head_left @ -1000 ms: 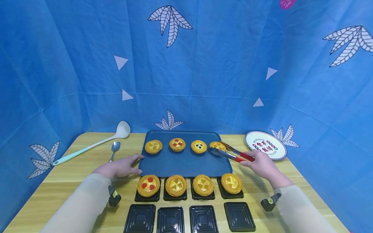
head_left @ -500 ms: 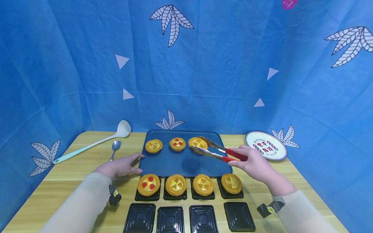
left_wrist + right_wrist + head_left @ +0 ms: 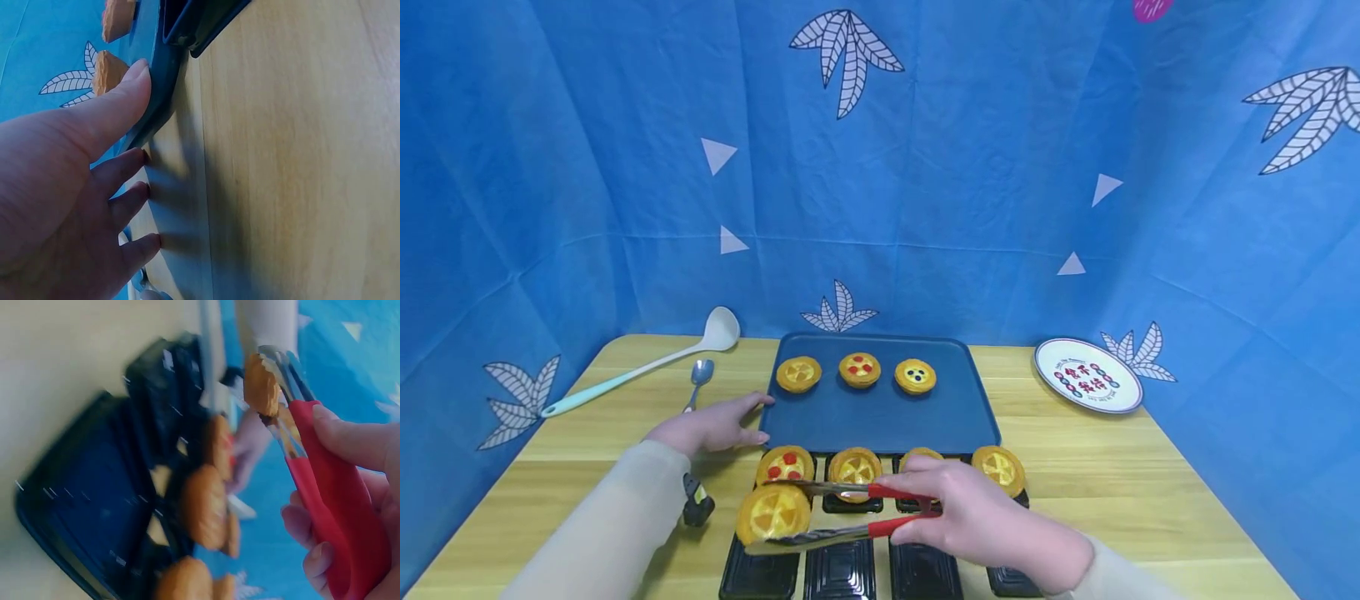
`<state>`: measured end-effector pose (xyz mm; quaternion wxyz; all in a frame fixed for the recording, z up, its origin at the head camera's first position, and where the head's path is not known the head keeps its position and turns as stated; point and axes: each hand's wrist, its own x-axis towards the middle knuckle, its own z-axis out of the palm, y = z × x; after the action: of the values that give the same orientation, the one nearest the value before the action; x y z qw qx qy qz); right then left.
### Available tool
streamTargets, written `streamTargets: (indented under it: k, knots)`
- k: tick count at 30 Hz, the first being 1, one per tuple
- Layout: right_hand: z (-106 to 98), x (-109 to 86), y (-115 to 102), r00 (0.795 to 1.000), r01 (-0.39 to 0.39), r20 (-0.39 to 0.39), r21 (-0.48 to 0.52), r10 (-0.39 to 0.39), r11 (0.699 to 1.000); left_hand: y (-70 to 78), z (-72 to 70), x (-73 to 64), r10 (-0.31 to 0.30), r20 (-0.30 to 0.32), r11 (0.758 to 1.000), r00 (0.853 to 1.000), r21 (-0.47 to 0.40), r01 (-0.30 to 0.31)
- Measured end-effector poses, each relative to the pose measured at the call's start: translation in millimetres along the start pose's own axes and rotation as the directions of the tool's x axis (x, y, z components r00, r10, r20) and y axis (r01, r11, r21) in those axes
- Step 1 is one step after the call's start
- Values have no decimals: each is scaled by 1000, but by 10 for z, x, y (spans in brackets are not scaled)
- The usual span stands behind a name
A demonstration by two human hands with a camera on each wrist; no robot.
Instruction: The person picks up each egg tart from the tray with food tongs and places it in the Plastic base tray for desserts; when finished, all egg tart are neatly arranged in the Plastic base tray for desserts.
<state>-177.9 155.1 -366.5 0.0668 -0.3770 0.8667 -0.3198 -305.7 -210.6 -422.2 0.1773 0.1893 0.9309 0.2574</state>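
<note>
My right hand (image 3: 977, 512) grips red-handled metal tongs (image 3: 891, 527), which pinch a tart (image 3: 775, 512) with yellow wedge-patterned filling. That tart hangs over the leftmost black square container (image 3: 758, 575) of the near row, overlapping a red-dotted tart (image 3: 785, 467) behind it. In the right wrist view, the tongs' tips clasp the tart's crust (image 3: 259, 384) from both sides. My left hand (image 3: 715, 425) rests at the left edge of the blue tray (image 3: 880, 425). Its thumb touches the rim in the left wrist view, its other fingers loosely extended beside the tray.
Three tarts stand along the tray's back: wedge-patterned (image 3: 798, 374), red-dotted (image 3: 859, 369) and blue-dotted (image 3: 915, 377). Several tarts sit on black containers before the tray. A ladle (image 3: 718, 329) and spoon (image 3: 702, 372) lie left; a white plate (image 3: 1088, 375) lies right.
The tongs have lifted the rightmost tart off the tray and carried it left and toward me, past the blue-dotted tart, over the near containers. My left hand stays at the tray.
</note>
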Motion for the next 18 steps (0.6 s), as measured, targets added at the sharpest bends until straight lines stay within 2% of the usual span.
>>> streamTargets:
  k: [4, 7, 14, 18]
  knots:
    - [183, 32, 8, 996, 66, 65, -81, -61, 995, 8, 2, -2, 7, -6, 1000, 1000, -4, -7]
    - [274, 41, 35, 993, 87, 85, -115, -78, 989, 5, 7, 9, 8, -5, 1000, 1000, 0, -8]
    - [383, 64, 94, 994, 87, 79, -136, -77, 987, -15, 9, 22, 1, -7, 1000, 1000, 4, -1]
    - [368, 64, 89, 995, 41, 100, -106, -31, 994, -6, 11, 12, 3, -7, 1000, 1000, -2, -3]
